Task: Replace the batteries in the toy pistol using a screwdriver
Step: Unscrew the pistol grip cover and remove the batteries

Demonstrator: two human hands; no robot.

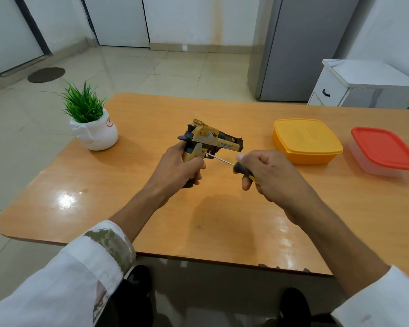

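The toy pistol [210,140] sits at the centre of the frame, held up over the desk [151,220] with its muzzle pointing to the right. I cannot tell whether its base touches the wood. Your left hand [178,166] has its grip clamped round the pistol's handle, fingers wrapped to the front. Your right hand [269,175] has its grip closed round the black-and-yellow handle of the screwdriver [242,170]. The shaft runs up and left, and its tip meets a small hole in the side of the pistol's handle, just behind the trigger.

The screw itself is too small to make out, so I cannot say whether the tip is properly seated. The shaft appears to come in at a slant rather than square to the pistol's side. If you turn it like that, the tip could ride out of the head and chew it up. It could also skid toward your left fingers, which lie just beside the hole.

With the pistol held in the air, a freed screw may drop, bounce on the desk and roll off the near edge.

Right of centre stand a yellow tub [307,140] and a red-lidded tub [385,149], both closed. A potted plant [90,121] stands at the left.
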